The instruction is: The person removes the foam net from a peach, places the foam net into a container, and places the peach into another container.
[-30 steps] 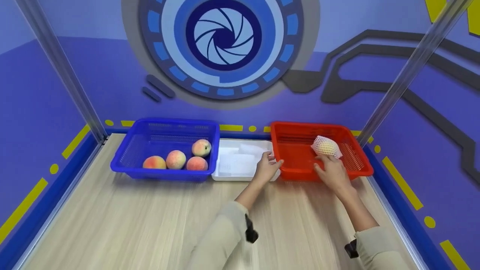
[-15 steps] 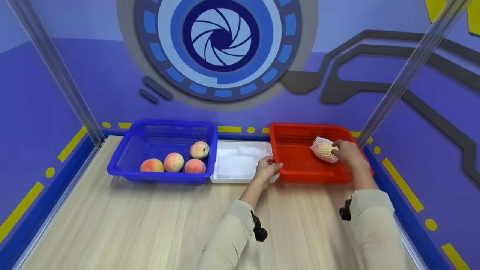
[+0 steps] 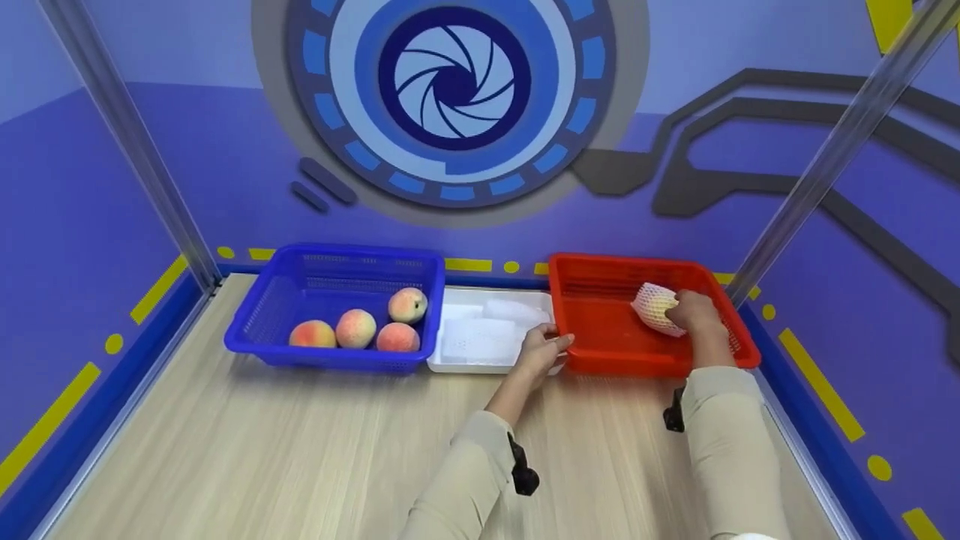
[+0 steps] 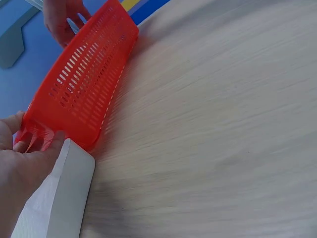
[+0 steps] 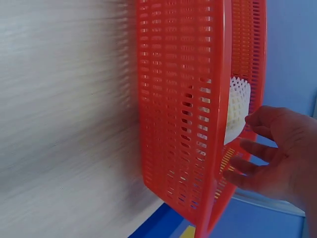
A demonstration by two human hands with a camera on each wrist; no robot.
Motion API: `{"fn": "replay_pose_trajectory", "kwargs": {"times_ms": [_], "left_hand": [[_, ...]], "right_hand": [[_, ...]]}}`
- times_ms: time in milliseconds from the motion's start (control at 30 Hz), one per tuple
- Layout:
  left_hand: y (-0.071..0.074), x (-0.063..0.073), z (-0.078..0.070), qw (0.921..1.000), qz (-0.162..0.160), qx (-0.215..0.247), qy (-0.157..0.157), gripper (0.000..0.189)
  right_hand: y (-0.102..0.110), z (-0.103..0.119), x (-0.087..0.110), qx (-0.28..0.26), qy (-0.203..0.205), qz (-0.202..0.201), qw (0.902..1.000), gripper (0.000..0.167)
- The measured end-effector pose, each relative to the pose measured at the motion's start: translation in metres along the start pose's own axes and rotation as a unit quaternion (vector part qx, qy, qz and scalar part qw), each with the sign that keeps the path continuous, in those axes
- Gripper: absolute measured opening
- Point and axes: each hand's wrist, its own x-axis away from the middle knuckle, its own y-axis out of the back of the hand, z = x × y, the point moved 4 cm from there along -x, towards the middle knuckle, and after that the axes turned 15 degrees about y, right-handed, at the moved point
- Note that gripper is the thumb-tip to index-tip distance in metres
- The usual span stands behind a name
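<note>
A pale yellowish fruit in a white foam net [image 3: 654, 307] lies in the red basket [image 3: 600, 364], towards its right side. My right hand [image 3: 696, 313] reaches over the basket from the right. In the right wrist view, a fingertip is right at the netted fruit [image 5: 237, 109], and the other fingers of this hand [image 5: 282, 153] are spread, loosely bent. My left hand [image 3: 538, 351] holds the red basket's left rim near the front corner. The left wrist view shows the thumb and fingers of that hand [image 4: 25, 161] on either side of the rim.
A blue basket [image 3: 330, 360] with several peaches [image 3: 355, 328] stands on the left. Between the baskets is a white tray [image 3: 457, 368] with white foam nets [image 3: 480, 339] in it. Printed walls and metal posts border the wooden table [image 3: 300, 450].
My right hand has moved from the front of the netted fruit to its right side, and the fruit has turned slightly. My left hand stays at the red basket's rim.
</note>
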Motion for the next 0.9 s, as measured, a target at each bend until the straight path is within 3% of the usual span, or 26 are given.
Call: {"fn": "replay_pose_trajectory", "kwargs": {"times_ms": [200, 367, 633, 900], "left_hand": [[-0.004, 0.002, 0.003, 1.0, -0.004, -0.002, 0.002, 0.026], [-0.005, 0.003, 0.006, 0.9999, -0.011, -0.013, 0.003, 0.028], [-0.002, 0.0, 0.004, 0.9999, -0.001, 0.01, 0.006, 0.028], [-0.003, -0.001, 0.006, 0.9999, -0.006, 0.008, 0.011, 0.034]], "right_hand": [[-0.006, 0.001, -0.006, -0.004, 0.015, 0.028, 0.9995, 0.064], [-0.008, 0.002, -0.008, -0.002, 0.015, 0.02, 0.9997, 0.062], [-0.008, 0.015, -0.009, 0.084, 0.059, 0.011, 0.9946, 0.039], [-0.015, 0.013, -0.014, 0.026, 0.074, -0.011, 0.9968, 0.023]]}}
